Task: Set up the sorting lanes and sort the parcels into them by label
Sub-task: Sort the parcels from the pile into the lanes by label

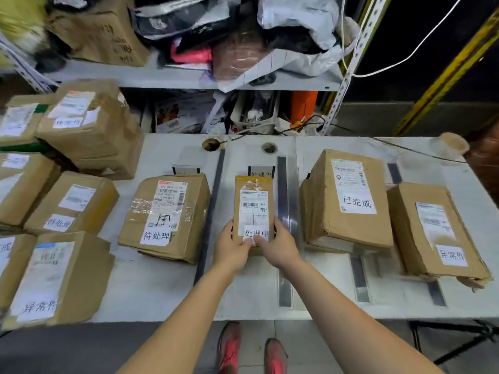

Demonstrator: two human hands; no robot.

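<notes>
Item: narrow brown cardboard parcel (253, 209), yellow tape across its far end, white shipping label on top, white sticker reading 处理中 at its near end.
Hold: left hand (232, 247) and right hand (278, 245) are close together and both grip the parcel's near end. The thumbs lie on the sticker and the fingers curl round the side edges.
Position: between two long dark tape strips (209, 217) on the white table (151, 287). It seems to lie flat on the surface, though contact under the hands is hidden.
Beyond the hands: a small lane card (261, 172) reading 处理中, touching the parcel's far end.
Left of the hands: a wide taped brown box (167, 214) stickered 待处理, across the left strip. Further left is a cluster of brown cardboard boxes (62, 201) with mixed stickers.
Right of the hands: a tall brown box (348, 201) stickered 已完成, across the right strip. Further right is a brown box (434, 230) stickered 异常件.
Far behind: a white metal shelf (189, 76) heaped with bags and cartons.
Below the hands: red shoes (229, 346) on the floor.
</notes>
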